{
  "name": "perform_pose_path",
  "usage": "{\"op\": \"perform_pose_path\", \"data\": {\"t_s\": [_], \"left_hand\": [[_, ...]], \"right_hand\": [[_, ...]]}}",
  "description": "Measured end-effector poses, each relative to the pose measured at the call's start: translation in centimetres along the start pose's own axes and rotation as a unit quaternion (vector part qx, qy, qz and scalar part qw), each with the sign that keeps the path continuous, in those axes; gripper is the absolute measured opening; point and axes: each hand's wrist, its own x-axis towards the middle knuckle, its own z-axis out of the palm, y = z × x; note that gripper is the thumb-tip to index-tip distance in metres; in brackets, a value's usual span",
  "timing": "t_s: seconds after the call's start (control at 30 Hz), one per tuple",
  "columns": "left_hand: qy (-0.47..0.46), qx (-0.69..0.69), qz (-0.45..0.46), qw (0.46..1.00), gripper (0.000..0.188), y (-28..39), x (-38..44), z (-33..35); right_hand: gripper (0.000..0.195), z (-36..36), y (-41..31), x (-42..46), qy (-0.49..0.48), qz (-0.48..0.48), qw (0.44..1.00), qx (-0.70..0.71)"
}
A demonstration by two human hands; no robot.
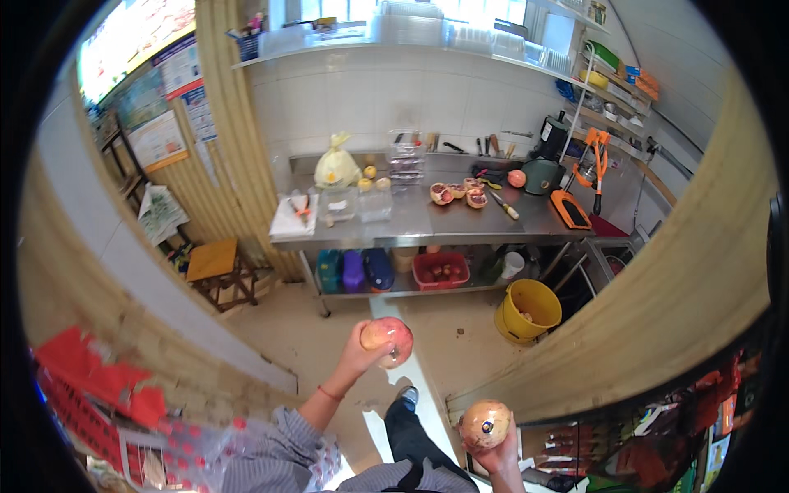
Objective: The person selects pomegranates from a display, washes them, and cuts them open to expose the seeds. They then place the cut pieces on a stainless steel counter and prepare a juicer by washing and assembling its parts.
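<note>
My left hand (367,351) grips a pink-and-yellow pomegranate (394,339) in front of my body, above the floor. Lower and to the right, my right hand (496,453) holds a paler pomegranate (487,422) that bears a small dark sticker. Beyond my hands stands a stainless-steel worktable (407,231). Cut pomegranate pieces (453,191) rest on it, red seeds showing, with a light-handled knife (506,206) beside them. Another whole pomegranate (516,179) sits next to a green-and-black juicer (543,166).
An orange hand-press juicer (582,185) stands at the table's right end. Below are a red basin (441,271) of fruit and a yellow bucket (524,314). A wooden stool (212,260) is on the left. Wall edges flank the doorway (616,345), and my shoe (407,394) is on the floor.
</note>
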Motion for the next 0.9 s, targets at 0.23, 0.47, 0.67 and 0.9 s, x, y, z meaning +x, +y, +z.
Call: {"op": "perform_pose_path", "data": {"t_s": [0.23,0.47,0.67,0.9], "left_hand": [[-0.047,0.282,0.127,0.950,0.079,1.2,25.1,3.7],[-0.113,0.359,0.076,0.923,0.084,1.6,45.1,5.8],[-0.161,0.449,0.059,0.877,0.088,-5.3,60.1,5.6],[-0.261,0.485,0.053,0.833,0.077,-8.2,68.3,4.0]], "right_hand": [[0.068,2.7,-6.5,13.9,-0.020,-0.041,0.998,0.050],[0.090,8.3,-12.2,22.1,-0.079,-0.134,0.980,-0.123],[0.082,9.5,-14.6,29.5,-0.066,-0.154,0.976,-0.138],[0.065,11.6,-16.9,44.9,0.019,-0.034,0.998,-0.056]]}}
